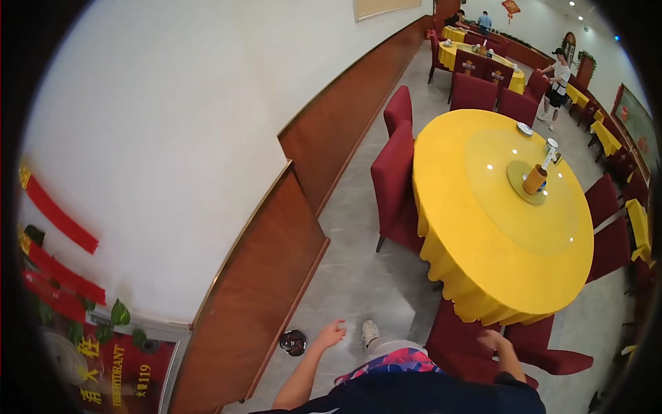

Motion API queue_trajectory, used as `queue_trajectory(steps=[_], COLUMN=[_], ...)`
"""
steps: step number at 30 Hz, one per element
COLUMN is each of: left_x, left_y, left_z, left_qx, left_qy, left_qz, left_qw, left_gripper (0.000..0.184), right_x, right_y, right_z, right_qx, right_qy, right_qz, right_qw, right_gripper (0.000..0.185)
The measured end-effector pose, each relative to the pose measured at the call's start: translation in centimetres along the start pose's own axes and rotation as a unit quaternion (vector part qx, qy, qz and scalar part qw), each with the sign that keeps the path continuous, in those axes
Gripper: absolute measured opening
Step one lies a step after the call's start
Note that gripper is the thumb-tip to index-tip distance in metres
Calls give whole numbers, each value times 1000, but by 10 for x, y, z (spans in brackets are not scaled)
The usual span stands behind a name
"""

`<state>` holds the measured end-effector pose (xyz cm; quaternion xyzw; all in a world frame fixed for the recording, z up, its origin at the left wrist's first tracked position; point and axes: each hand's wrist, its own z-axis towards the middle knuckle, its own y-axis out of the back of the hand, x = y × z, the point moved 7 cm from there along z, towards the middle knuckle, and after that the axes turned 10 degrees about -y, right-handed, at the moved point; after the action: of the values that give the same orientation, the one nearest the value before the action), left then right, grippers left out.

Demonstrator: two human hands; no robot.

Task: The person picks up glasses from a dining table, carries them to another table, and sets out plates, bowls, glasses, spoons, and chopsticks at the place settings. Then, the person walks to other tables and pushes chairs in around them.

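Observation:
My left hand (pixel 332 334) hangs at the lower middle beside my body, its fingers loosely apart and nothing in them. A round black object (pixel 294 342) stands on the floor to its left. My right hand (pixel 494 340) is in front of a dark red chair (pixel 458 338) and looks empty, its fingers stretched and a little blurred. Whether it touches the chair I cannot tell. Ahead of it is a large round table with a yellow cloth (pixel 448 228). On its glass turntable (pixel 496 200) stands a brown cylindrical holder (pixel 534 179).
A wood-panelled wall (pixel 252 283) runs along the left, with a red fire hydrant cabinet (pixel 127 372) near me. More dark red chairs (pixel 400 186) surround the table. Small dishes (pixel 525 129) sit near its far edge. A person in a white top (pixel 560 76) stands farther back among other tables.

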<state>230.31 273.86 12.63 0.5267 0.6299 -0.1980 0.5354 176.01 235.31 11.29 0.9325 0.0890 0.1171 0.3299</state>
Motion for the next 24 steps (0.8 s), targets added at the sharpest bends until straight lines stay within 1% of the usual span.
queue_trajectory(steps=[1,2,4,5,7,9,11,14,15,17,18,20,21,22,23,24], left_x=[-12,-25,-58,-66,-68,-54,-27,30,37,52,55,49,42,34,10,-12], left_y=[16,29,64,73,98,110,121,130,134,142,150,162,170,180,192,205], left_z=[13,23,30,37,45,52,58,76,86,104,114,151,170,185,199,214], left_qx=[28,31,-11,-9,-63,-59,-42,14,18,113,121,154,158,161,144,124], left_qy=[-44,-47,-56,-61,-35,-27,4,64,58,44,44,23,20,18,1,-18], left_qz=[140,140,166,170,81,87,104,127,127,209,210,279,259,258,202,144], left_qw=[989,989,984,984,994,994,994,990,990,970,969,948,953,952,969,982], left_gripper=[42,42,45,45,43,43,43,45,45,49,49,50,47,47,46,44], right_x=[86,127,217,254,313,376,428,495,513,546,563,590,598,608,614,614], right_y=[26,27,49,59,72,98,118,136,138,143,132,120,100,80,59,44], right_z=[-36,-20,-2,11,44,45,55,70,77,88,90,92,101,109,117,118], right_qx=[73,96,64,41,-4,2,-21,-50,-56,-106,-105,-113,-86,-51,-16,-4], right_qy=[-73,-49,53,112,184,213,245,260,254,221,215,185,179,192,204,204], right_qz=[127,161,77,34,-67,-106,-125,-94,-93,23,27,115,115,62,10,-28], right_qw=[987,981,994,992,981,971,961,960,961,969,971,969,973,978,979,978], right_gripper=[50,48,50,50,48,45,44,44,44,42,42,44,45,46,47,47])
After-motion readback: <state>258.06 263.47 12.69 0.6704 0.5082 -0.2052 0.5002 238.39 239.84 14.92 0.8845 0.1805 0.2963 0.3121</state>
